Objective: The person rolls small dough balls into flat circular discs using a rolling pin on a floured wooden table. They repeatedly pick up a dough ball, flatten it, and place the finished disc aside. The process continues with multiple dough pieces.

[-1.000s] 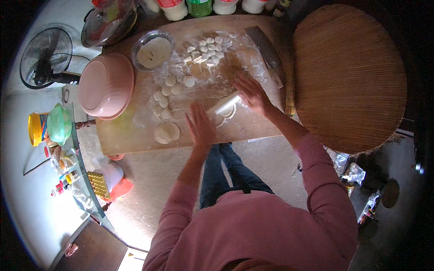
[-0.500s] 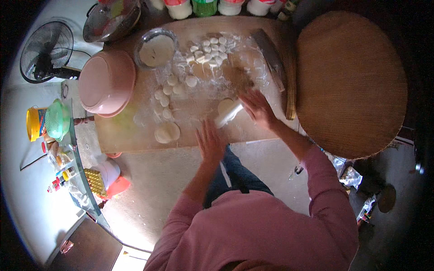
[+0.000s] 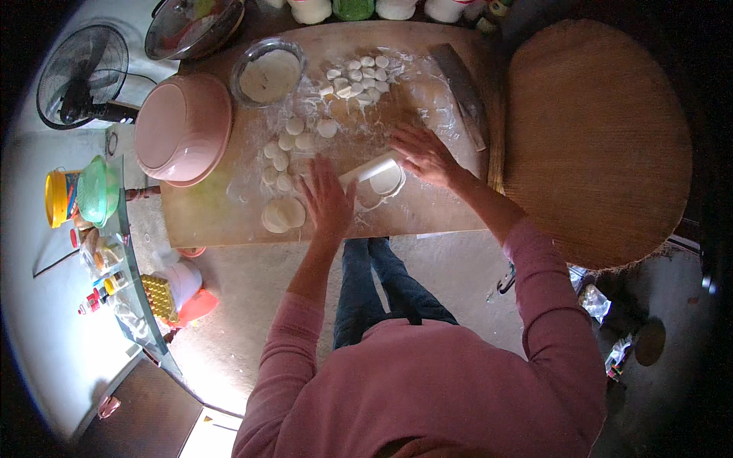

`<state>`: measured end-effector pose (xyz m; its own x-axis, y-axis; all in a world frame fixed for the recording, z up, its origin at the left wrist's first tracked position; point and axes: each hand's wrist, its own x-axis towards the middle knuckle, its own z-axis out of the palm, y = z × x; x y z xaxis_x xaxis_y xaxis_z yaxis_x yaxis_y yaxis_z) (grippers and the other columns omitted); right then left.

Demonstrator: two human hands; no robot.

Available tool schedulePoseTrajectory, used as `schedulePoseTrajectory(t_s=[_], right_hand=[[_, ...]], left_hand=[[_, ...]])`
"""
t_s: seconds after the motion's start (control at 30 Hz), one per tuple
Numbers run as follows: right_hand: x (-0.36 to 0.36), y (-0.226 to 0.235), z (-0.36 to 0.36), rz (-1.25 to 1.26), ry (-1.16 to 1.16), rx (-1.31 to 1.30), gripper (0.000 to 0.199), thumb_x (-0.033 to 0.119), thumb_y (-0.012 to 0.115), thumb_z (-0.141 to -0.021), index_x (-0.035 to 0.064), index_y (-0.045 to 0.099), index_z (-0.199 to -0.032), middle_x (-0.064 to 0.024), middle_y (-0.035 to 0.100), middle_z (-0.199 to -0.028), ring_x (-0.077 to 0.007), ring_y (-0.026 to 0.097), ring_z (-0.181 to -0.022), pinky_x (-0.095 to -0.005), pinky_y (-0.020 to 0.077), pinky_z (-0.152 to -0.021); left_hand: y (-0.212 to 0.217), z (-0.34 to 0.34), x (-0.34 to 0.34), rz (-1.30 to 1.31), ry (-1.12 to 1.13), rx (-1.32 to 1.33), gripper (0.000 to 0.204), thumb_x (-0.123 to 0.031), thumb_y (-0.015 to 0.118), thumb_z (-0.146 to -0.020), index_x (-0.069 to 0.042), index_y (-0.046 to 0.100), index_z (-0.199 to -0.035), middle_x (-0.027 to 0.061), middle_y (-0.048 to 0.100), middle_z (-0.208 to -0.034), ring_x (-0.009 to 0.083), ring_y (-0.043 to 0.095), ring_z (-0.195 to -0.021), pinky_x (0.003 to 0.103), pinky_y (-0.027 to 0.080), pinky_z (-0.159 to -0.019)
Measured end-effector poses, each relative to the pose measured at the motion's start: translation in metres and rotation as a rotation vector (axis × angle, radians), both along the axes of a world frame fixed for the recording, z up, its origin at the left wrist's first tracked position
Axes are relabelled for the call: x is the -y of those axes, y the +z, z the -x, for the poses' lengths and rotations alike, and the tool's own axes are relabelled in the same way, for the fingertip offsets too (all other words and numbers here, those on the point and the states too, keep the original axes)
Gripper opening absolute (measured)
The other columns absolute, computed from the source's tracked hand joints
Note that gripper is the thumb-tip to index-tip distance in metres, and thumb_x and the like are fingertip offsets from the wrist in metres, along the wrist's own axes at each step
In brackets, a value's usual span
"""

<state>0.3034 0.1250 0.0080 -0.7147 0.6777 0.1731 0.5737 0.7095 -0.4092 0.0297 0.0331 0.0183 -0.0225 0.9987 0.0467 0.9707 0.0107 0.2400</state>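
Note:
A pale rolling pin (image 3: 368,169) lies slantwise on the floury wooden board, its right end farther from me. My left hand (image 3: 327,200) rests on its left end, fingers stretched out. On its right end lies my right hand (image 3: 424,155), palm down with fingers extended. Both hands press on the pin without wrapping round it. Close against the pin's near side is a flat dough round (image 3: 387,180). Left of my left hand lie flattened dough wrappers (image 3: 283,215), seemingly overlapping. Beyond them are several small dough discs (image 3: 280,162), and a cluster of dough pieces (image 3: 356,79) lies farther back.
A glass bowl of flour (image 3: 269,78) and an upturned pink basin (image 3: 183,131) stand on the left of the board (image 3: 229,229). A broad dark blade (image 3: 460,85) lies at the right. Past it is a large round woven tray (image 3: 599,145). Jars (image 3: 353,8) line the back.
The rolling pin has moved away from me and left, and lies flatter across. The dough round now shows on its near side instead of beyond it. Both hands have shifted with the pin.

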Motion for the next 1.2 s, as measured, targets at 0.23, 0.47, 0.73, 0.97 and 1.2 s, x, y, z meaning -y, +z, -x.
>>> schedulePoseTrajectory(t_s=[0.23, 0.47, 0.73, 0.97, 1.2], right_hand=[[0.056, 0.016, -0.029, -0.068, 0.018, 0.068, 0.066, 0.011, 0.073, -0.086, 0.0157, 0.049, -0.147, -0.0124, 0.047, -0.152, -0.0315, 0.047, -0.138, -0.0513, 0.0381, -0.113], [-0.018, 0.007, 0.002, -0.075, -0.021, -0.036, 0.043, 0.010, 0.073, -0.087, 0.0059, 0.057, -0.127, -0.0146, 0.062, -0.118, -0.0352, 0.061, -0.104, -0.0453, 0.0516, -0.090], [0.017, -0.012, -0.024, -0.012, -0.483, -0.359, 0.033, 0.017, 0.069, -0.093, 0.0026, 0.057, -0.120, -0.0217, 0.059, -0.115, -0.0421, 0.056, -0.110, -0.0485, 0.0472, -0.096], [0.057, -0.011, -0.027, 0.181, -0.712, -0.300, 0.035, 0.020, 0.068, -0.097, 0.0001, 0.059, -0.124, -0.0205, 0.059, -0.109, -0.0367, 0.061, -0.098, -0.0455, 0.0507, -0.086], [0.071, -0.016, -0.022, 0.221, -0.737, -0.342, 0.043, 0.019, 0.069, -0.095, 0.0012, 0.058, -0.132, -0.0207, 0.061, -0.108, -0.0357, 0.062, -0.101, -0.0434, 0.0509, -0.086]], left_hand=[[-0.011, -0.016, 0.094, 0.219, -0.219, 0.028, 0.084, -0.045, 0.062, -0.094, -0.001, 0.028, -0.157, 0.0166, 0.021, -0.167, 0.0325, 0.014, -0.156, 0.062, 0.007, -0.123], [0.018, 0.027, -0.053, -0.318, 0.043, 0.215, 0.057, -0.024, 0.064, -0.095, 0.000, 0.046, -0.144, 0.0225, 0.045, -0.149, 0.0399, 0.039, -0.140, 0.059, 0.028, -0.115], [-0.051, -0.050, -0.025, -0.149, -0.017, 0.338, 0.029, -0.025, 0.065, -0.095, -0.005, 0.063, -0.115, 0.0213, 0.062, -0.115, 0.0414, 0.057, -0.114, 0.055, 0.045, -0.097], [-0.028, -0.043, -0.011, -0.117, 0.025, 0.667, 0.015, -0.019, 0.062, -0.096, -0.005, 0.061, -0.103, 0.0225, 0.066, -0.100, 0.0429, 0.064, -0.091, 0.052, 0.051, -0.079], [-0.038, 0.100, 0.065, -0.147, 0.455, 0.677, 0.035, -0.019, 0.060, -0.097, 0.002, 0.056, -0.124, 0.0238, 0.058, -0.127, 0.0402, 0.055, -0.119, 0.047, 0.044, -0.101]])
